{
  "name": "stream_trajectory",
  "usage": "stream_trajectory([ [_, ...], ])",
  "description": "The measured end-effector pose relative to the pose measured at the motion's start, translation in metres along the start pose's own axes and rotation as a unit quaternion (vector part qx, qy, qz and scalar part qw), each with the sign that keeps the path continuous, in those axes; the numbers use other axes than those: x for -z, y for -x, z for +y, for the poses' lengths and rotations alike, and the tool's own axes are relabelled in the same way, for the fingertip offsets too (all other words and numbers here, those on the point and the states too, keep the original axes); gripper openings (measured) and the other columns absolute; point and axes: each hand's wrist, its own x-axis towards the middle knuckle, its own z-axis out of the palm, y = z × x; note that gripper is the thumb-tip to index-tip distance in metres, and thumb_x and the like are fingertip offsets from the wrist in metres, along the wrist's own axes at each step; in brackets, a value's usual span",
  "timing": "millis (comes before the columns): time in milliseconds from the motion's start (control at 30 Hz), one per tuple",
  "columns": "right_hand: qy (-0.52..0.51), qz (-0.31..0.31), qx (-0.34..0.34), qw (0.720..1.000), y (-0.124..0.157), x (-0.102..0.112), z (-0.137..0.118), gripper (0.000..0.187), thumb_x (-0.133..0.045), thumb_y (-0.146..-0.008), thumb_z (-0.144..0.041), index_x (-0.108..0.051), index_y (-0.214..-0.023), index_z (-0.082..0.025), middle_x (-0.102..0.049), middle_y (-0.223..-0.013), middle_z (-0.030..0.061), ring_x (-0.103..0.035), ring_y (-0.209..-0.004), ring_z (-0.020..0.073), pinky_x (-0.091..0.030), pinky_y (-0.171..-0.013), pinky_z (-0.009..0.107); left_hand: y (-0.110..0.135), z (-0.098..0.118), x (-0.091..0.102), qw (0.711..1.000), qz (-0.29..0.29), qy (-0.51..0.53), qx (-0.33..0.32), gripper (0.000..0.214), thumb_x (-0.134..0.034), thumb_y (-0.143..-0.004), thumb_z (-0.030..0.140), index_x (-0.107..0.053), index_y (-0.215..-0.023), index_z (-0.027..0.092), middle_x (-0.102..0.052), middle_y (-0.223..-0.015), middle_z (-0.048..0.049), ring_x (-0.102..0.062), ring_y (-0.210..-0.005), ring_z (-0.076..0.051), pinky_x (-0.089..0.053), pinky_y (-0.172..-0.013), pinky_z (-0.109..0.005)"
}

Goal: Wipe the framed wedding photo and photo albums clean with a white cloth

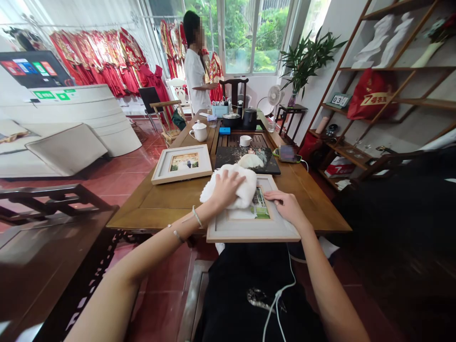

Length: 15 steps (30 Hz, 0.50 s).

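My left hand [228,186] is on a bunched white towel [247,190], its fingers curved over the top and pressing it down. The towel lies on a picture frame [254,231] with a pale wooden border and covers the left part of its picture. Near the right side of that frame, my right hand [287,205] rests with its index finger stretched toward the green picture [261,209]; its other fingers are partly bent. The frame's near edge sticks out past the table edge, above my lap. A second framed picture [184,164] lies to the left.
The wooden table [142,211] bears a black decorated board [228,156], a white cup [245,140], a lidded white mug [199,131] and a phone [288,153] on a cable. A person [197,71] stands beyond it. White earphone wires [277,297] hang over my lap.
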Motion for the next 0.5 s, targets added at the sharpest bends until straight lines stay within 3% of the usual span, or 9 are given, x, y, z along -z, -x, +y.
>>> stream_trajectory([
  [100, 0.000, 0.014, -0.005, 1.000, 0.000, -0.001, -0.002, 0.046, -0.041, -0.070, 0.000, -0.077, -0.088, -0.021, -0.076, -0.100, 0.0034, -0.069, -0.101, 0.0197, -0.050, -0.100, 0.038, -0.017, -0.004, -0.006, 1.000, 0.018, -0.012, 0.015, 0.055, -0.044, -0.084, 0.008, -0.046, -0.135, 0.028, -0.049, -0.134, -0.0093, -0.040, -0.116, -0.035, -0.041, -0.087, -0.053],
  [233, 0.007, 0.037, -0.017, 0.999, 0.001, -0.003, -0.004, 0.045, -0.041, -0.068, 0.000, -0.077, -0.086, -0.019, -0.076, -0.098, 0.0049, -0.069, -0.100, 0.0206, -0.050, -0.099, 0.038, -0.023, -0.005, -0.006, 0.999, -0.023, 0.003, -0.022, 0.054, -0.043, -0.083, 0.005, -0.053, -0.130, 0.029, -0.056, -0.125, -0.0091, -0.044, -0.111, -0.033, -0.045, -0.082, -0.048],
  [367, 0.016, 0.043, -0.021, 0.999, 0.000, -0.004, -0.006, 0.044, -0.040, -0.068, -0.001, -0.077, -0.084, -0.019, -0.076, -0.097, 0.0049, -0.070, -0.099, 0.0205, -0.051, -0.098, 0.037, -0.008, 0.005, 0.005, 0.995, -0.063, 0.041, -0.066, 0.048, -0.042, -0.085, 0.006, -0.061, -0.123, 0.028, -0.060, -0.118, -0.0097, -0.049, -0.106, -0.031, -0.046, -0.077, -0.042],
  [500, 0.027, 0.045, -0.022, 0.998, -0.001, -0.004, -0.007, 0.043, -0.041, -0.066, 0.000, -0.077, -0.079, -0.021, -0.076, -0.096, 0.0045, -0.070, -0.097, 0.0212, -0.052, -0.094, 0.035, 0.021, 0.025, 0.025, 0.984, -0.095, 0.080, -0.131, 0.048, -0.047, -0.081, 0.006, -0.062, -0.123, 0.027, -0.062, -0.118, -0.0075, -0.052, -0.103, -0.030, -0.046, -0.080, -0.040],
])
